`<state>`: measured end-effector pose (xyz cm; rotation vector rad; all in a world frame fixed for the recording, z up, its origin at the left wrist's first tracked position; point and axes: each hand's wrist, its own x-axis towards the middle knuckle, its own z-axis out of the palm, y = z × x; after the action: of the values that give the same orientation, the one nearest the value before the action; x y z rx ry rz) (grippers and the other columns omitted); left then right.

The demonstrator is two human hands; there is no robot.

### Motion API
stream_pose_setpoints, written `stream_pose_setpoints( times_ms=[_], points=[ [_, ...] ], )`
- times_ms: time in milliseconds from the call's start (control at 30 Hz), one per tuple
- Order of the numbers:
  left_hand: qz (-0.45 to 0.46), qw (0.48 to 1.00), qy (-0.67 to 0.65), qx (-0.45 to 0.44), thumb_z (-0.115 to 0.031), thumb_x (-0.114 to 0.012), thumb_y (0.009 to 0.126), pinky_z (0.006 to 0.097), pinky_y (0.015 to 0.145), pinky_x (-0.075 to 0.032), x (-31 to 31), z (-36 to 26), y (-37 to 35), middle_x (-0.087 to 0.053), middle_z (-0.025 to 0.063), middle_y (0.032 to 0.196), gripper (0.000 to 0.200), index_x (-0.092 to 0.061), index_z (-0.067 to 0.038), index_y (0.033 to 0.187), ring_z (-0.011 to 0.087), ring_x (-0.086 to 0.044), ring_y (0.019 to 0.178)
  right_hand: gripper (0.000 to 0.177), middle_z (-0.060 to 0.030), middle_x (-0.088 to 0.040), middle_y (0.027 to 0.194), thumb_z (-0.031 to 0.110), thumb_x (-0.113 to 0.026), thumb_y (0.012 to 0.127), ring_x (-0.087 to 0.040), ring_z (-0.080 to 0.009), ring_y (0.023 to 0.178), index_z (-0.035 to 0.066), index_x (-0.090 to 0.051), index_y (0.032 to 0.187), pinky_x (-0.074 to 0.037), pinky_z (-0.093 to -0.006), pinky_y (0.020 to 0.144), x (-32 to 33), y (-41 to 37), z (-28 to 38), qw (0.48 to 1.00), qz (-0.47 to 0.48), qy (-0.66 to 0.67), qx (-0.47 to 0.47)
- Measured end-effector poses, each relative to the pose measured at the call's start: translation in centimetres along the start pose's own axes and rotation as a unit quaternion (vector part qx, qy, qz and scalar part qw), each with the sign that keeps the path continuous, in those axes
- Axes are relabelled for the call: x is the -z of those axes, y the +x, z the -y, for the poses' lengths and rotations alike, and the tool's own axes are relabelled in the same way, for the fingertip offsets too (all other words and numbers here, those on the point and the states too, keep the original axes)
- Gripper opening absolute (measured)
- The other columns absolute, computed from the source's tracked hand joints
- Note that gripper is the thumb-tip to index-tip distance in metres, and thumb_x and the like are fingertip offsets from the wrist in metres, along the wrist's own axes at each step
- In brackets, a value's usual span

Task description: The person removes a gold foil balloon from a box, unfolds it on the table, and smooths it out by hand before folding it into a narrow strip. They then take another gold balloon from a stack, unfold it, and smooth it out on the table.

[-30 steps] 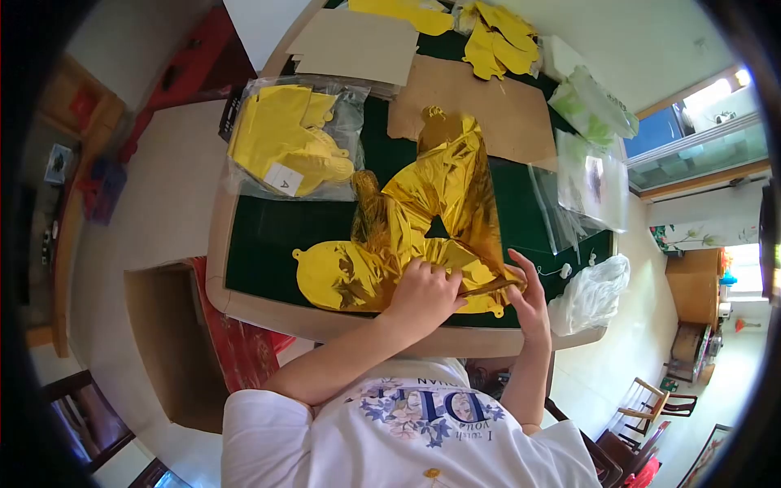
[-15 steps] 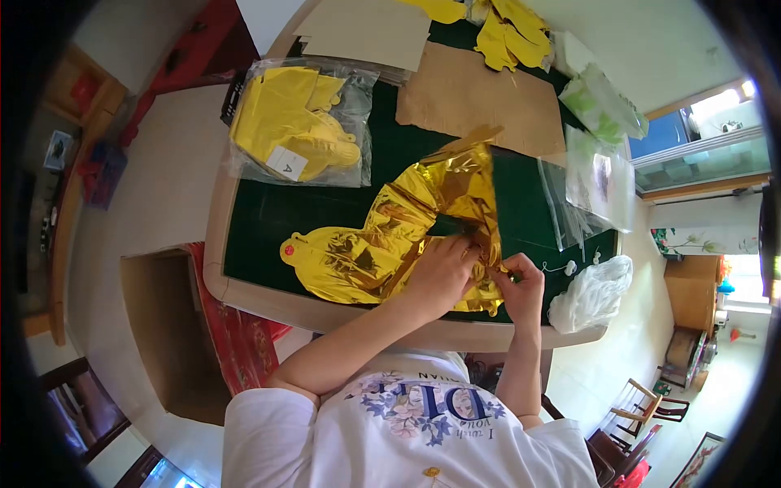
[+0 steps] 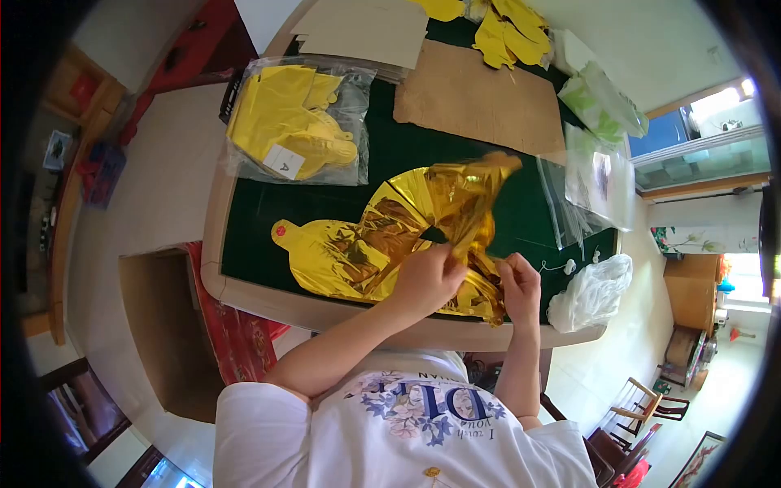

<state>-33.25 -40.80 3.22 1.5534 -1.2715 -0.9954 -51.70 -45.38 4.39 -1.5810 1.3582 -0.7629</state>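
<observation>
A flat, crinkled gold foil balloon (image 3: pixel 342 256) lies at the table's near edge, its rounded end with a red dot to the left. My left hand (image 3: pixel 431 281) is closed on the foil near its middle, and a fold of foil stands up blurred above it. My right hand (image 3: pixel 521 285) pinches the foil at the right edge, thumb and fingers together. A clear bag (image 3: pixel 362 122) of folded yellow foil balloons (image 3: pixel 281 106), with a white label marked A (image 3: pixel 282 162), lies beyond on the left.
Brown cardboard (image 3: pixel 480 98) and a grey-beige board stack (image 3: pixel 366 32) lie at the back, near more yellow foil pieces (image 3: pixel 512 37). Clear plastic sleeves (image 3: pixel 598 183) and a crumpled white plastic bag (image 3: pixel 591 293) are on the right. An open cardboard box (image 3: pixel 167 325) stands left of the table.
My left hand has moved slightly left and closed on the foil. The upper foil has swung right and lower, while its left end has shifted a little left. My right hand stays nearly in place.
</observation>
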Motion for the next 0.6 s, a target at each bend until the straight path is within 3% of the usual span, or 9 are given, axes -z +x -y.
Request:
stream_pose_setpoints(
  times_ms=[33,67,100,200,300,367,433,500,600],
  points=[
    [0.070,0.986,-0.110,0.101,-0.021,-0.057,0.089,0.0333,0.053,-0.049,0.7,0.4,-0.9,-0.066,0.0126,0.069,0.022,-0.062,-0.002,0.079,0.0229,-0.062,0.056,0.023,0.0008,-0.040,0.064,0.001,-0.064,0.085,-0.036,-0.0053,0.062,0.000,-0.045,0.072,-0.033,-0.0236,0.053,0.0,0.0,-0.1,0.999,-0.019,0.028,-0.009],
    [0.137,0.945,-0.217,0.200,-0.021,-0.053,0.091,0.0310,0.053,-0.049,1.6,0.8,-1.8,-0.066,0.0122,0.069,0.023,-0.064,-0.002,0.083,0.0205,-0.063,0.057,0.017,0.0014,-0.043,0.065,0.000,-0.058,0.089,-0.037,-0.0042,0.062,0.000,-0.048,0.075,-0.033,-0.0215,0.054,0.3,0.1,0.3,0.996,-0.032,-0.077,-0.023],
    [0.201,0.879,-0.317,0.295,-0.021,-0.050,0.093,0.0286,0.053,-0.049,2.5,1.3,-2.7,-0.067,0.0118,0.070,0.026,-0.065,-0.001,0.086,0.0180,-0.064,0.059,0.015,0.0014,-0.043,0.065,0.000,-0.058,0.089,-0.038,-0.0043,0.062,0.000,-0.048,0.077,-0.034,-0.0213,0.054,0.2,0.3,0.0,0.996,-0.054,-0.063,-0.015],
    [0.385,0.654,-0.517,0.396,-0.026,-0.045,0.097,0.0259,0.053,-0.051,4.4,2.4,-5.0,-0.068,0.0106,0.076,0.034,-0.066,0.000,0.091,0.0145,-0.064,0.061,0.004,-0.0004,-0.050,0.069,-0.001,-0.057,0.089,-0.044,-0.0057,0.064,0.001,-0.053,0.088,-0.038,-0.0216,0.057,0.3,0.9,-1.1,0.992,-0.087,-0.086,0.010],
    [0.399,0.787,-0.350,0.316,-0.024,-0.047,0.097,0.0270,0.056,-0.052,4.0,-0.3,-6.7,-0.069,0.0105,0.081,0.032,-0.066,0.001,0.096,0.0151,-0.064,0.062,0.006,0.0005,-0.052,0.078,-0.004,-0.053,0.089,-0.050,-0.0053,0.071,0.001,-0.054,0.092,-0.040,-0.0193,0.062,-0.3,1.1,-0.7,0.994,-0.080,-0.076,0.003],
    [0.292,0.952,-0.085,-0.039,-0.015,-0.061,0.090,0.0297,0.073,-0.054,4.3,-3.4,-6.1,-0.067,0.0108,0.099,0.021,-0.065,0.001,0.103,0.0189,-0.065,0.085,0.018,-0.0062,-0.063,0.093,-0.004,-0.057,0.087,-0.062,-0.0138,0.083,0.000,-0.058,0.104,-0.049,-0.0250,0.072,-1.1,1.5,0.1,0.991,-0.068,-0.092,0.068],
    [0.062,0.926,0.180,-0.325,-0.012,-0.066,0.084,0.0343,0.082,-0.052,3.3,-4.4,-4.6,-0.062,0.0122,0.108,0.027,-0.063,0.001,0.108,0.0226,-0.060,0.103,0.021,-0.0077,-0.065,0.093,-0.002,-0.060,0.086,-0.065,-0.0188,0.085,0.001,-0.060,0.107,-0.050,-0.0297,0.071,-1.9,1.6,2.0,0.979,-0.072,-0.139,0.132],
    [0.019,0.846,0.387,-0.367,-0.012,-0.063,0.082,0.0374,0.091,-0.046,3.4,-4.0,-2.1,-0.060,0.0130,0.110,0.032,-0.060,0.001,0.111,0.0257,-0.056,0.107,0.026,-0.0098,-0.065,0.097,-0.003,-0.061,0.084,-0.066,-0.0221,0.086,0.002,-0.060,0.110,-0.051,-0.0313,0.073,-1.5,1.8,1.9,0.987,-0.011,-0.113,0.114],
    [0.010,0.812,0.512,-0.280,-0.011,-0.060,0.081,0.0373,0.094,-0.041,3.9,-3.9,-0.4,-0.061,0.0137,0.103,0.025,-0.062,0.002,0.102,0.0256,-0.057,0.100,0.031,-0.0120,-0.064,0.101,-0.005,-0.062,0.082,-0.066,-0.0255,0.087,0.003,-0.061,0.111,-0.052,-0.0313,0.075,-0.4,2.5,2.6,0.976,0.067,-0.180,0.101]
  ],
)
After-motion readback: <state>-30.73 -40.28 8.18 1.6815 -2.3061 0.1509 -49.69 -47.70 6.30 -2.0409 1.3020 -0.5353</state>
